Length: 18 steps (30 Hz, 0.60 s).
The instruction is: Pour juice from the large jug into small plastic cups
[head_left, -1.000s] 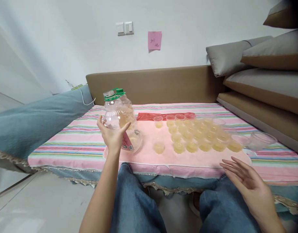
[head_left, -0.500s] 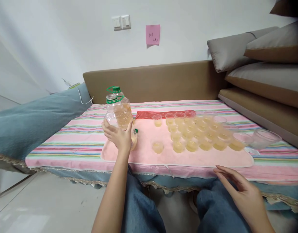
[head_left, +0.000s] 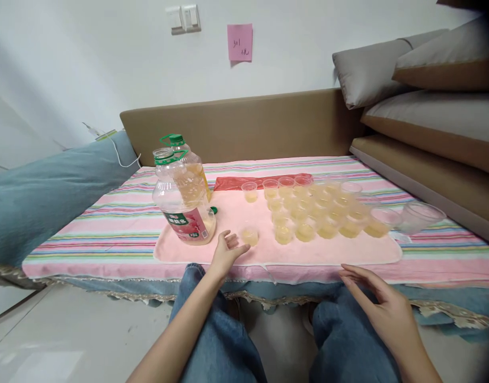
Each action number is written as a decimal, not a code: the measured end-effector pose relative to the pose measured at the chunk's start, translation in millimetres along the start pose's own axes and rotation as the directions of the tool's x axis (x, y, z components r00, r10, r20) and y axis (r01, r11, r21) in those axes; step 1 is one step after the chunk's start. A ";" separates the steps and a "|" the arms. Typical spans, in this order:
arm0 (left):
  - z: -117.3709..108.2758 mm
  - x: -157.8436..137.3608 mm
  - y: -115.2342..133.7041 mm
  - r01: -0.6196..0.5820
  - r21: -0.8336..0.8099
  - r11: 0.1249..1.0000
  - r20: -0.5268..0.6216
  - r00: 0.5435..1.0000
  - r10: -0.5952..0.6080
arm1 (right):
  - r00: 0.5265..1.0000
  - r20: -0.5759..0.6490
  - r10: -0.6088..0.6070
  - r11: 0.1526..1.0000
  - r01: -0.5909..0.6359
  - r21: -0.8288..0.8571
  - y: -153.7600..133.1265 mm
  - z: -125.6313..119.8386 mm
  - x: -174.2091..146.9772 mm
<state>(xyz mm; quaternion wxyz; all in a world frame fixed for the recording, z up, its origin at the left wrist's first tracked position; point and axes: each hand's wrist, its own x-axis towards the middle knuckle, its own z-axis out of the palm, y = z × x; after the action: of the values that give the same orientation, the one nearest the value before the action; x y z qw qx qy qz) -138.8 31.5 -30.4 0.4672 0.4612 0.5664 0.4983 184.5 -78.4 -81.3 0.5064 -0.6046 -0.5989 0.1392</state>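
Note:
My left hand [head_left: 227, 253] is open beside a clear plastic cup [head_left: 250, 236] of pale yellow drink, its fingers apart; whether the thumb touches the cup I cannot tell. To its left stands an uncapped, nearly drained juice bottle [head_left: 186, 224] with a red and green label and green handle ring. Behind that is a second, capped bottle [head_left: 196, 173] holding more drink. Over my knee hovers my right hand [head_left: 374, 295], holding nothing, fingers slightly curled and apart. Several filled cups [head_left: 305, 230] stand in close rows to the right, and one more cup [head_left: 251, 192] sits apart at the back.
A pink mat [head_left: 228, 258] lies on the striped cover [head_left: 85, 239]. A green cap [head_left: 213, 210] rests by the bottles, and a red plastic bag [head_left: 230, 183] lies behind. Empty stacked cups [head_left: 423, 214] lie tilted at the right, near piled cushions [head_left: 431, 119].
My left hand has let go of the uncapped bottle and moved right and down to the near cup. The whole view has shifted slightly. My right hand stays over my knee.

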 end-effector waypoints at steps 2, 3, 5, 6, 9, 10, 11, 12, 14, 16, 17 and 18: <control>5.9 13.6 -2.2 -0.013 0.011 1.000 0.033 0.999 0.013 | 0.999 0.011 -0.039 0.999 0.039 -0.009 -1.9 1.1 1.0; 7.7 20.1 -1.3 -0.031 0.015 0.999 0.051 0.998 0.030 | 0.998 0.013 -0.062 0.998 0.062 -0.013 -2.8 1.9 1.2; 9.3 31.0 1.8 -0.071 0.029 0.997 0.094 0.993 0.068 | 0.995 0.025 -0.102 0.995 0.102 -0.017 -4.1 3.4 1.2; 9.5 35.3 3.3 -0.098 0.039 0.994 0.114 0.989 0.093 | 0.993 0.036 -0.115 0.993 0.115 -0.018 -4.6 4.1 1.0; 10.1 45.6 5.4 -0.168 0.066 0.984 0.141 0.977 0.158 | 0.988 0.067 -0.136 0.990 0.137 -0.022 -5.4 5.1 0.1; 11.1 49.2 5.6 -0.181 0.068 0.981 0.137 0.976 0.171 | 0.987 0.071 -0.142 0.989 0.144 -0.023 -5.5 5.2 -0.2; 12.8 53.5 5.7 -0.187 0.064 0.980 0.126 0.976 0.178 | 0.986 0.072 -0.148 0.988 0.150 -0.025 -5.5 5.1 -0.4; 15.5 58.6 6.0 -0.186 0.055 0.981 0.111 0.977 0.180 | 0.986 0.073 -0.152 0.988 0.154 -0.025 -5.5 5.0 -0.6; 23.4 71.8 7.2 -0.194 0.035 0.980 0.067 0.979 0.191 | 0.985 0.078 -0.154 0.987 0.156 -0.025 -5.5 4.5 -0.7; 33.9 88.5 8.7 -0.196 0.019 0.980 0.004 0.981 0.196 | 0.985 0.082 -0.150 0.988 0.152 -0.023 -5.7 3.6 -0.7; 39.6 97.5 9.3 -0.194 0.015 0.981 -0.027 0.981 0.194 | 0.985 0.081 -0.150 0.988 0.152 -0.021 -5.7 3.1 -0.7; 45.1 106.7 9.8 -0.189 0.013 0.982 -0.054 0.980 0.189 | 0.986 0.077 -0.150 0.988 0.152 -0.021 -5.7 2.4 -0.7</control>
<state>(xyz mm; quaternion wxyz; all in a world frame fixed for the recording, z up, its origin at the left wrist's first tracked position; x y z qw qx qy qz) -108.4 143.7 -31.1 0.4002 0.5007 0.5346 0.5508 179.2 -79.3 -78.2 0.4844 -0.5585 -0.6635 0.1153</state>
